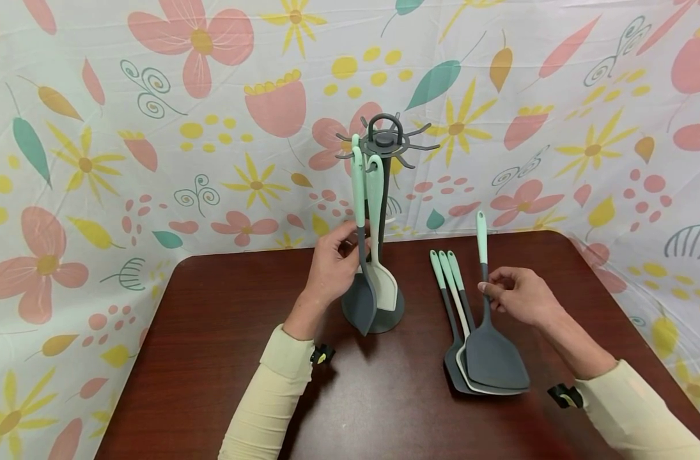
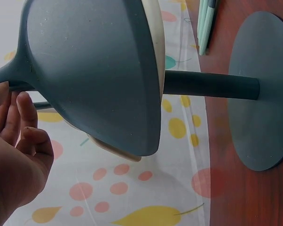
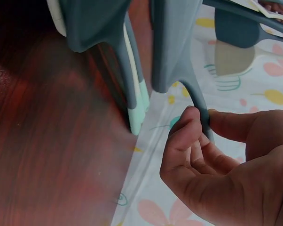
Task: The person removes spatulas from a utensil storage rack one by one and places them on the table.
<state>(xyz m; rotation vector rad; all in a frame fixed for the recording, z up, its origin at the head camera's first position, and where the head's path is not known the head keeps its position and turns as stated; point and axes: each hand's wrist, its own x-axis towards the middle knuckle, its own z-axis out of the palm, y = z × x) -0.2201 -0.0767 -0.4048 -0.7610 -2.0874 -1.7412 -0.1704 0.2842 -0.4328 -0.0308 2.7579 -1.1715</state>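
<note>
A grey spatula with a mint handle (image 1: pixel 359 297) hangs on the dark utensil stand (image 1: pixel 386 211). My left hand (image 1: pixel 334 262) is at its shaft, fingers curled around it and partly hidden behind. Beside it hangs a cream spatula (image 1: pixel 382 287). In the left wrist view the grey blade (image 2: pixel 94 75) covers most of the cream one. My right hand (image 1: pixel 519 295) pinches the shaft of a wide grey turner (image 1: pixel 493 358) between thumb and fingers. The turner overlaps several mint-handled utensils (image 1: pixel 454 367) on the table. Its raised shaft shows in the right wrist view between thumb and fingers (image 3: pixel 179 146).
The stand's round base (image 1: pixel 391 322) rests on the dark wooden table (image 1: pixel 223 358). Bare hooks (image 1: pixel 421 148) stick out around its top, below a loop handle. Behind the table hangs a floral cloth (image 1: pixel 211 160). More utensils hang on the stand's far side.
</note>
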